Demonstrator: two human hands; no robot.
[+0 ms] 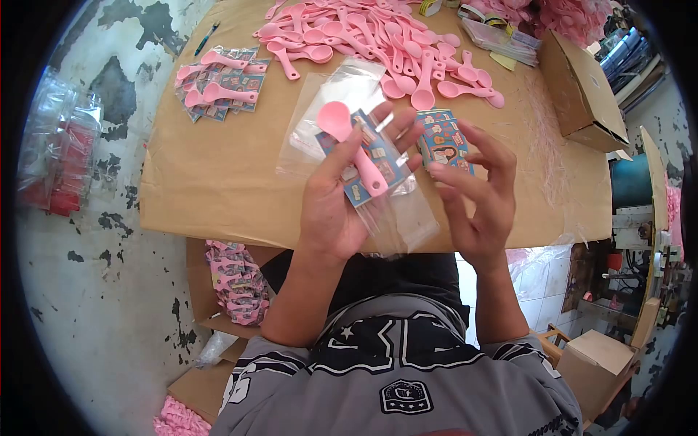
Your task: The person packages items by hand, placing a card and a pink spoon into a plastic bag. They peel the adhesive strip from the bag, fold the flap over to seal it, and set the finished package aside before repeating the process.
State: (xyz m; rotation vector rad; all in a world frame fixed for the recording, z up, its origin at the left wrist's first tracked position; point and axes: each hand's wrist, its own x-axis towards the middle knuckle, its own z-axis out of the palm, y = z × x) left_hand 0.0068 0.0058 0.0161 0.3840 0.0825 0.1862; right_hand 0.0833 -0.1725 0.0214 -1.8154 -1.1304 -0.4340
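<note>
In my left hand [331, 207] lie a pink measuring spoon [335, 120] and a blue printed card [384, 151], with the thumb pressed over the spoon's handle. A clear plastic bag [407, 221] hangs below the card from the same hand. My right hand [480, 196] is just to the right, fingers spread and slightly curled, with nothing in them. Behind it a stack of similar printed cards [445, 142] lies on the brown-covered table [218, 163]. More clear bags [309, 120] lie flat behind my left hand.
A big heap of pink spoons [349, 29] covers the table's back. Spoons with cards [225, 87] are piled at left, near a pen [207, 38]. A cardboard box [582, 91] stands at right. Below the left edge, an open box holds packed spoons [238, 283].
</note>
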